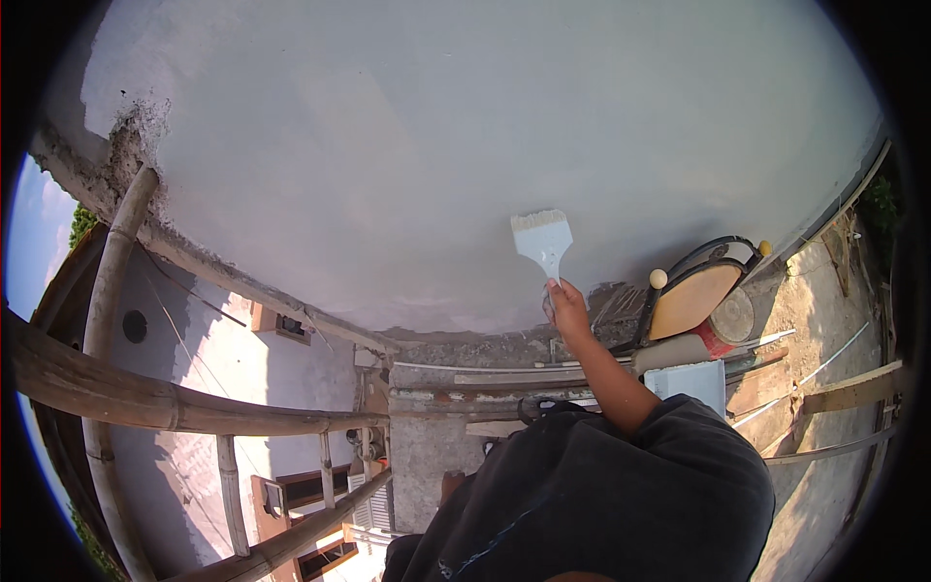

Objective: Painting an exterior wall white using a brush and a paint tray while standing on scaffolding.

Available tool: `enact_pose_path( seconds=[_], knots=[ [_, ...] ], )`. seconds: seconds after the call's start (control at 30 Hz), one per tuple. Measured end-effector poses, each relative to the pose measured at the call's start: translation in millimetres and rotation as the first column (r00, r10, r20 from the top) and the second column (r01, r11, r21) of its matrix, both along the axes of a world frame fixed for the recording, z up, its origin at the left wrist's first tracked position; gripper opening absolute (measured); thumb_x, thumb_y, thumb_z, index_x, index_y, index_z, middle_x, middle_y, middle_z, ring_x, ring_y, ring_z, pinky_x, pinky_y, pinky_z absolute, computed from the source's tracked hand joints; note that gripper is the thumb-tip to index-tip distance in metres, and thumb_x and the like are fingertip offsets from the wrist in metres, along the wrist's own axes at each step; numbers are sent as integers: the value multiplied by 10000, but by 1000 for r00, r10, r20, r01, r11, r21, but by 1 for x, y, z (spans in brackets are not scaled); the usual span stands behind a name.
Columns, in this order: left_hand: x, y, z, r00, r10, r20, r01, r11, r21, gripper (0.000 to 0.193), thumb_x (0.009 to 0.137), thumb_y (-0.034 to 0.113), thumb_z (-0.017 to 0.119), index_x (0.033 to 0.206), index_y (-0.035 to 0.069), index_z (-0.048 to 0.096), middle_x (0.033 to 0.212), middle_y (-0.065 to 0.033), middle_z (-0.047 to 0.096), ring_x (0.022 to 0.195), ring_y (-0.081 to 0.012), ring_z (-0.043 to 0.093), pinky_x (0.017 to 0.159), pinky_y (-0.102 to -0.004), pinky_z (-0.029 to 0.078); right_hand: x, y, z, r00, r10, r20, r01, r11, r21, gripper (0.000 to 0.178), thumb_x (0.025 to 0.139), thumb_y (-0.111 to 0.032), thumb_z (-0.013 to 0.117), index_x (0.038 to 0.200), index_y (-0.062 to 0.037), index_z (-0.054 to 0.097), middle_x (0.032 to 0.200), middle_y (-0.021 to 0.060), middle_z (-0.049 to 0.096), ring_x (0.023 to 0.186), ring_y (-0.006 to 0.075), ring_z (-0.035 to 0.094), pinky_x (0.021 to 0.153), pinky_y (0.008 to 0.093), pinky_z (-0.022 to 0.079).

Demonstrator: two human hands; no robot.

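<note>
A right hand holds a wide brush up to a grey wall, bamboo to its left and a chair to its right.

From the right hand (568,307), a bamboo upright (105,301) stands at 9 o'clock, and a thick bamboo rail (194,407) between 8 and 9 crosses it, hiding parts of the building behind. The left hand's state I cannot tell. Pipes (490,378) lie near 8 o'clock. The pale brush (545,247) is before the grey wall (417,155) — contact unclear — its long axis near upright, bristles toward between 11 and 12; the right hand's fingers close round its handle. At 3 o'clock the black-framed chair (690,301) covers some lower wall — a red bucket (716,341) just beyond, a pale tray (703,383) at 4.
</note>
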State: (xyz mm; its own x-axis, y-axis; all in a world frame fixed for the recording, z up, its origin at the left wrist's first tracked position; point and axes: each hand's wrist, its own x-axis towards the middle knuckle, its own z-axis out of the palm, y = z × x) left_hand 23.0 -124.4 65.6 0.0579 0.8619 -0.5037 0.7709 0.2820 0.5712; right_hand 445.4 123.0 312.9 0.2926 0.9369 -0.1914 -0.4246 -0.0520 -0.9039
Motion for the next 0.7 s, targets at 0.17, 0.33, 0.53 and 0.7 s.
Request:
enact_pose_path(
  seconds=[0.17,0.33,0.53,0.7],
  knots=[
    [4,16,18,991,2,-137,-14,996,-91,293,811,213,559,951,-43,539,802,-268,596,847,-379,612,749,-443,465,3,22,0,996,-74,-43,78,990,119,296,985,-351,463,823,-105,503,596,-12,468,473,81,411,443,223,323],
    [0,10,5,985,-28,-170,23,999,-34,281,820,248,538,879,-25,573,866,-270,573,897,-423,568,773,-468,438,5,33,-59,989,-21,147,45,986,-160,311,972,-385,475,814,-119,502,585,-1,494,461,100,427,431,250,345],
    [9,1,6,985,-55,-165,55,998,-5,253,798,256,563,808,3,559,777,-217,582,853,-364,589,750,-466,441,4,8,-124,993,71,93,-22,893,-449,346,955,-379,503,801,-71,535,554,20,481,409,127,435,376,290,334],
    [-6,-12,-30,999,31,-40,-29,998,55,229,754,250,569,686,34,539,702,-151,572,806,-341,583,720,-452,431,-7,7,-105,994,87,71,-48,901,-431,350,949,-366,520,798,-51,537,555,24,478,444,132,449,418,294,343]
  ],
)
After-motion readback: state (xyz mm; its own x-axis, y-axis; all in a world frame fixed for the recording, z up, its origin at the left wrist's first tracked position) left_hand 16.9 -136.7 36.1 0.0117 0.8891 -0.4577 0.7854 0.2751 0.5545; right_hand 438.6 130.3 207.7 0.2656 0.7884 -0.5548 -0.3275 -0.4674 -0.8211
